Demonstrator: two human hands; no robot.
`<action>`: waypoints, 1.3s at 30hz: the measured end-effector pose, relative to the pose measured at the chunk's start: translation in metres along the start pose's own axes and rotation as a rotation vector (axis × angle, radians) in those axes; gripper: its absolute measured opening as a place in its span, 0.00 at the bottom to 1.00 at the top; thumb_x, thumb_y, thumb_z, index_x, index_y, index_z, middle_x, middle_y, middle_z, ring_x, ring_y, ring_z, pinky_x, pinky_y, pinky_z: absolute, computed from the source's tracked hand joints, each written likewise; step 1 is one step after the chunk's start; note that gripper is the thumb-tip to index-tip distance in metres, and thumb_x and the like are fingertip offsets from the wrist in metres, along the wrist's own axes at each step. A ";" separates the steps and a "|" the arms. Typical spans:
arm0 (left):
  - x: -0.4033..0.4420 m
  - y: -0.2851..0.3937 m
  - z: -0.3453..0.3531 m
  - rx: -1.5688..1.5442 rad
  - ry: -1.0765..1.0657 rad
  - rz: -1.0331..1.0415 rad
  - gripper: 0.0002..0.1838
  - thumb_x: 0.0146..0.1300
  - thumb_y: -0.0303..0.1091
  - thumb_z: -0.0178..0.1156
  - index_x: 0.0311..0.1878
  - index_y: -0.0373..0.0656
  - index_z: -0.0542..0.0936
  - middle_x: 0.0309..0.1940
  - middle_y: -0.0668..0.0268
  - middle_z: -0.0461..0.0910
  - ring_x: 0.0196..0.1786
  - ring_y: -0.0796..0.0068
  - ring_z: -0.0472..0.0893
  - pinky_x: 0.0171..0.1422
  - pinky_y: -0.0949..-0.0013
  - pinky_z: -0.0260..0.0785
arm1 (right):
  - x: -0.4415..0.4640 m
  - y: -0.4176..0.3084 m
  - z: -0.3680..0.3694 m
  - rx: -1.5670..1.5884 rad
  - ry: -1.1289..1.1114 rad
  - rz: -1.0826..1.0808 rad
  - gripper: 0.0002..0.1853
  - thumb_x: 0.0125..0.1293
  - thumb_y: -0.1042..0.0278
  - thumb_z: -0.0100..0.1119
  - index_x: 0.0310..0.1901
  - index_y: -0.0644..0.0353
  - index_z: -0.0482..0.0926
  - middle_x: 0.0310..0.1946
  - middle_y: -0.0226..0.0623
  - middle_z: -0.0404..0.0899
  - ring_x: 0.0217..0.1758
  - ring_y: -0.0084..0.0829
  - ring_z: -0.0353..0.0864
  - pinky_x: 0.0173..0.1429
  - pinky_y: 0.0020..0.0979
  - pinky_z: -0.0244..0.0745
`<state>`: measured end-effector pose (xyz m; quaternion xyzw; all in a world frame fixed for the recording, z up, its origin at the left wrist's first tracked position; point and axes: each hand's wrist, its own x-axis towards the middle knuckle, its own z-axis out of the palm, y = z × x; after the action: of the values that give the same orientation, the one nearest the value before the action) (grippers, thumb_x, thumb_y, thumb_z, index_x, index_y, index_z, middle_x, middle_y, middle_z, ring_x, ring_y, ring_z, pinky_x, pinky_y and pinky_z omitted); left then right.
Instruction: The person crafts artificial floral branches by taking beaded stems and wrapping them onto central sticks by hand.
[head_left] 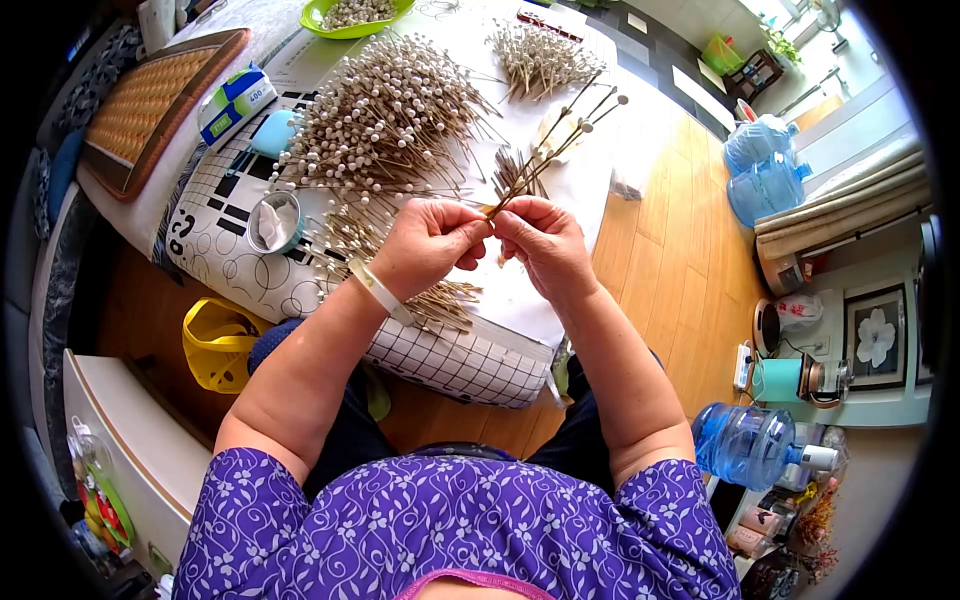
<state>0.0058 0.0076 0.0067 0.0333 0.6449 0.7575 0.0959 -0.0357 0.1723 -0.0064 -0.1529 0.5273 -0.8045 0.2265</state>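
Above the table's near side, my left hand (432, 243) and my right hand (545, 243) meet, both closed in a pinch. Between their fingertips are the lower ends of a few thin brown stems (548, 150) tipped with small round heads, slanting up to the right. What exactly the fingertips do at the join is hidden. Beyond my left hand spreads a large heap of white-beaded stems (385, 115). More beaded stems (440, 305) lie beneath my left wrist. Just behind my hands is a bunch of short brown sticks (508, 170). Another beaded bunch (545, 58) lies farther back.
A small round tin (292, 240) with white contents stands left of my hands, near a light-blue case (273, 134) and a tissue pack (238, 103). A green basket (350, 30) sits at the back. On the floor is a yellow bag (215, 345); water bottles (745, 445) stand right.
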 end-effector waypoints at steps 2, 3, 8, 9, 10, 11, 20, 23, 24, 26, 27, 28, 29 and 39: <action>0.001 0.001 0.000 0.017 0.004 -0.005 0.07 0.59 0.29 0.55 0.33 0.34 0.78 0.21 0.68 0.76 0.23 0.85 0.74 0.29 0.80 0.71 | -0.001 0.005 0.003 0.018 0.045 -0.048 0.06 0.57 0.70 0.59 0.33 0.63 0.76 0.25 0.30 0.77 0.24 0.16 0.70 0.27 0.18 0.66; 0.001 0.001 -0.002 0.018 -0.002 -0.025 0.07 0.59 0.29 0.55 0.33 0.33 0.78 0.22 0.67 0.77 0.23 0.84 0.75 0.29 0.80 0.71 | -0.001 0.009 0.003 0.018 0.044 -0.049 0.06 0.57 0.70 0.59 0.33 0.63 0.76 0.25 0.30 0.77 0.24 0.16 0.70 0.27 0.18 0.66; 0.003 -0.001 -0.005 -0.024 -0.006 -0.073 0.08 0.59 0.30 0.55 0.35 0.33 0.77 0.23 0.66 0.78 0.24 0.83 0.76 0.30 0.80 0.71 | 0.001 0.017 0.009 0.054 0.077 -0.125 0.04 0.58 0.72 0.57 0.34 0.61 0.74 0.25 0.28 0.76 0.24 0.16 0.69 0.27 0.17 0.65; 0.004 0.000 -0.003 -0.061 0.008 -0.069 0.08 0.59 0.30 0.56 0.37 0.34 0.76 0.25 0.66 0.78 0.26 0.82 0.77 0.30 0.80 0.71 | 0.001 0.017 0.010 0.038 0.091 -0.143 0.04 0.58 0.73 0.56 0.34 0.60 0.74 0.25 0.29 0.75 0.23 0.16 0.69 0.27 0.17 0.65; 0.004 0.000 -0.002 -0.098 0.023 -0.065 0.09 0.58 0.30 0.57 0.39 0.35 0.75 0.27 0.67 0.78 0.27 0.82 0.77 0.30 0.80 0.70 | 0.001 0.018 0.011 0.038 0.090 -0.144 0.04 0.58 0.73 0.56 0.34 0.60 0.74 0.25 0.29 0.75 0.23 0.16 0.69 0.27 0.17 0.65; 0.004 -0.001 -0.001 -0.098 0.023 -0.066 0.09 0.58 0.30 0.57 0.39 0.35 0.75 0.27 0.67 0.78 0.27 0.82 0.77 0.30 0.80 0.70 | 0.001 0.019 0.012 0.031 0.097 -0.152 0.04 0.58 0.72 0.57 0.34 0.60 0.74 0.25 0.28 0.75 0.23 0.16 0.70 0.27 0.17 0.65; 0.007 -0.008 -0.002 -0.137 0.090 0.123 0.08 0.54 0.22 0.58 0.38 0.36 0.76 0.28 0.65 0.79 0.28 0.82 0.77 0.33 0.79 0.72 | 0.002 0.009 0.008 -0.011 0.066 -0.076 0.05 0.59 0.69 0.56 0.33 0.62 0.75 0.24 0.27 0.75 0.25 0.15 0.70 0.29 0.17 0.67; 0.007 -0.007 0.000 -0.135 0.100 0.160 0.08 0.54 0.21 0.57 0.39 0.36 0.77 0.27 0.65 0.79 0.28 0.82 0.77 0.33 0.78 0.73 | 0.004 0.003 0.004 -0.021 0.031 -0.034 0.06 0.60 0.69 0.55 0.33 0.63 0.75 0.24 0.27 0.75 0.24 0.15 0.70 0.28 0.18 0.67; 0.007 -0.006 0.002 -0.135 0.097 0.158 0.08 0.54 0.21 0.57 0.39 0.36 0.77 0.27 0.65 0.79 0.28 0.82 0.77 0.33 0.78 0.73 | 0.004 0.002 0.002 -0.032 0.020 -0.030 0.06 0.60 0.70 0.55 0.34 0.63 0.75 0.24 0.28 0.75 0.24 0.15 0.70 0.28 0.18 0.67; 0.005 -0.003 0.006 -0.135 0.133 0.168 0.07 0.54 0.21 0.57 0.38 0.36 0.78 0.26 0.65 0.79 0.28 0.83 0.76 0.33 0.79 0.72 | 0.002 0.001 0.005 -0.039 0.048 -0.047 0.06 0.60 0.70 0.54 0.33 0.63 0.75 0.24 0.28 0.75 0.24 0.16 0.70 0.28 0.18 0.67; 0.005 -0.005 0.005 -0.133 0.132 0.168 0.07 0.54 0.21 0.57 0.38 0.36 0.78 0.26 0.65 0.79 0.28 0.83 0.76 0.33 0.79 0.72 | 0.002 0.001 0.007 -0.045 0.072 -0.062 0.06 0.61 0.70 0.54 0.33 0.64 0.75 0.24 0.28 0.75 0.24 0.16 0.70 0.28 0.18 0.68; 0.005 -0.009 0.004 -0.085 0.130 0.226 0.07 0.54 0.20 0.57 0.38 0.37 0.78 0.28 0.65 0.78 0.29 0.82 0.77 0.34 0.79 0.73 | 0.002 0.001 0.008 -0.044 0.072 -0.063 0.06 0.61 0.70 0.54 0.33 0.64 0.75 0.24 0.28 0.75 0.24 0.16 0.70 0.28 0.18 0.68; 0.006 -0.011 0.004 -0.037 0.126 0.283 0.08 0.54 0.19 0.57 0.38 0.37 0.79 0.29 0.65 0.78 0.31 0.81 0.77 0.34 0.79 0.73 | 0.002 0.000 0.009 -0.021 0.067 -0.063 0.06 0.61 0.70 0.53 0.33 0.64 0.75 0.24 0.29 0.75 0.24 0.16 0.70 0.29 0.18 0.68; 0.003 -0.008 0.005 0.309 0.163 0.490 0.07 0.54 0.18 0.56 0.36 0.34 0.79 0.30 0.66 0.74 0.31 0.83 0.75 0.34 0.82 0.70 | 0.002 0.001 0.009 -0.002 0.066 -0.077 0.06 0.60 0.71 0.55 0.33 0.64 0.76 0.24 0.30 0.76 0.25 0.17 0.72 0.30 0.18 0.69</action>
<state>0.0044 0.0140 -0.0008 0.1411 0.7310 0.6511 -0.1479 -0.0326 0.1642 -0.0039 -0.1470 0.5290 -0.8167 0.1776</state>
